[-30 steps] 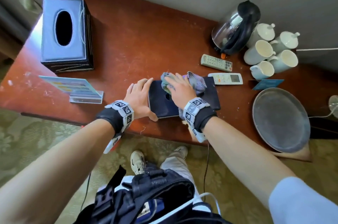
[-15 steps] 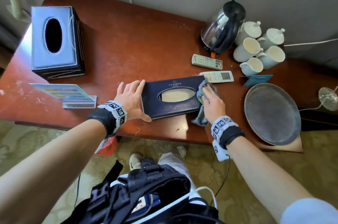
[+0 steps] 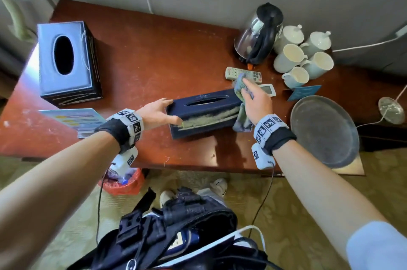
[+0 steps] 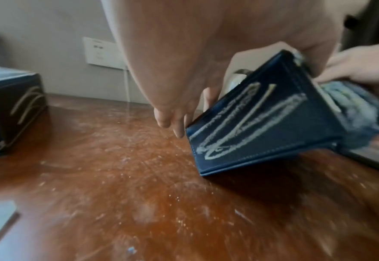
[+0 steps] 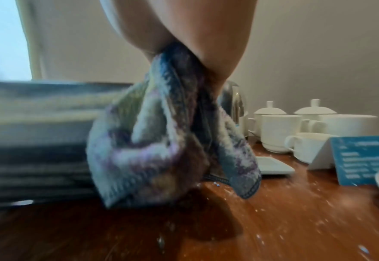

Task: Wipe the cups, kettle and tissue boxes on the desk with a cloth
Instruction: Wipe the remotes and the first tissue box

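A dark blue tissue box [image 3: 204, 113] stands near the desk's front middle, tipped on one edge in the left wrist view [image 4: 262, 123]. My left hand [image 3: 171, 111] grips its left end, thumb on the near side and fingers [image 4: 173, 114] behind. My right hand [image 3: 248, 95] grips a blue-grey cloth [image 3: 241, 115] against the box's right end; the bunched cloth [image 5: 161, 150] hangs below the palm. A second tissue box [image 3: 66, 60] stands at the far left. The steel kettle [image 3: 259, 34] and white cups [image 3: 290, 56] are at the back right.
Two remotes [image 3: 242, 73] lie just behind my right hand. A round grey tray [image 3: 323, 131] overhangs the desk's right front, with a blue card [image 3: 304, 92] behind it. A leaflet stand [image 3: 72, 117] sits at front left. The desk [image 3: 154, 53] is dusty.
The tissue box has been turned from lying with its oval opening toward me to standing with its near side facing me. My right hand and cloth moved up to its right end.
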Tool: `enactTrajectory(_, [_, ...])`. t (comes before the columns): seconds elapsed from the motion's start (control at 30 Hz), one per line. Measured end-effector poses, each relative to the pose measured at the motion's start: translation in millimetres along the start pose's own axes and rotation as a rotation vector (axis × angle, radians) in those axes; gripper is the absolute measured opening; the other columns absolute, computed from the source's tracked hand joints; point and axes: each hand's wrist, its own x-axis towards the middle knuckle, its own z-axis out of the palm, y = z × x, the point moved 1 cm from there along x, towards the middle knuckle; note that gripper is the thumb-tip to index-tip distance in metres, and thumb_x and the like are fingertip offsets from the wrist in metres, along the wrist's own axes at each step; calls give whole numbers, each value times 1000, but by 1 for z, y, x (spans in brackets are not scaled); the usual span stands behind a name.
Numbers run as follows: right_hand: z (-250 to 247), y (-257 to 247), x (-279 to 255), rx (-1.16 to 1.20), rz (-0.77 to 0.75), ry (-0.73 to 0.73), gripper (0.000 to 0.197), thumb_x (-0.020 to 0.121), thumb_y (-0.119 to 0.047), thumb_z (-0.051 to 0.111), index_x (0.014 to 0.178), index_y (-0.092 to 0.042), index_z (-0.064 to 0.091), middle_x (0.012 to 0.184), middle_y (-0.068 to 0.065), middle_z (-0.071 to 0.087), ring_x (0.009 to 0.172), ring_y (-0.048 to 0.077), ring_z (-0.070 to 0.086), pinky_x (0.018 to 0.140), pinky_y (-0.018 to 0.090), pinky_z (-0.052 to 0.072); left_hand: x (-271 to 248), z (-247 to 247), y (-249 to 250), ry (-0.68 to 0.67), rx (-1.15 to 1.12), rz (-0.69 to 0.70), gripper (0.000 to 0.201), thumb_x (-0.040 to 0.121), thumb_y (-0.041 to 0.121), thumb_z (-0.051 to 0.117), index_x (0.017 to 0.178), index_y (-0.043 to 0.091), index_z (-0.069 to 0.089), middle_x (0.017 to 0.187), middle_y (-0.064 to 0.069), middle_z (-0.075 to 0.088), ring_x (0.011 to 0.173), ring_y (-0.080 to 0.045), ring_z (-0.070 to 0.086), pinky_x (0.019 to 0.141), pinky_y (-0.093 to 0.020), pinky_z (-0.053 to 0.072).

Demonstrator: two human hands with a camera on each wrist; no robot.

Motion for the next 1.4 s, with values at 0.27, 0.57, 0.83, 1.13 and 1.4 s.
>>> enactTrajectory(0.27, [26,-24,51,-28,48,90,38,103,-16,44,140,-17,54,153,3,42,143,19,36,111,19,21,3,-4,-1,218,-52,136,107,73,33,86,153,30,16,150,-4,42,127,-26,52,109,-40,40])
enactTrajectory(0.57, [73,-70,16,-130,-374,183,26,98,-8,50,115,-7,70,120,10,68,111,29,62,97,37,43,3,-4,-4,265,12,51,85,75,38,82,144,20,35,130,-4,61,108,-26,62,95,-38,50])
enactTrajectory(0.83, [73,-66,8,-367,-412,-15,39,100,-30,40,125,-9,60,126,8,65,121,29,57,118,52,22,4,-10,-10,272,-24,28,84,65,55,81,136,30,42,124,1,66,100,-24,66,89,-42,55])
enactTrajectory(1.13, [19,-80,37,122,-14,-3,24,99,-37,54,93,-14,51,72,-6,50,66,9,49,67,28,37,4,-14,-5,255,101,-44,83,69,61,77,138,34,39,119,0,67,90,-26,66,84,-39,56])
enactTrajectory(1.4, [-68,-91,61,359,-34,350,23,94,-37,58,77,-27,47,77,-6,53,74,11,51,76,28,47,4,-17,-4,221,112,-30,79,72,59,77,137,33,40,116,-2,66,93,-26,63,85,-37,53])
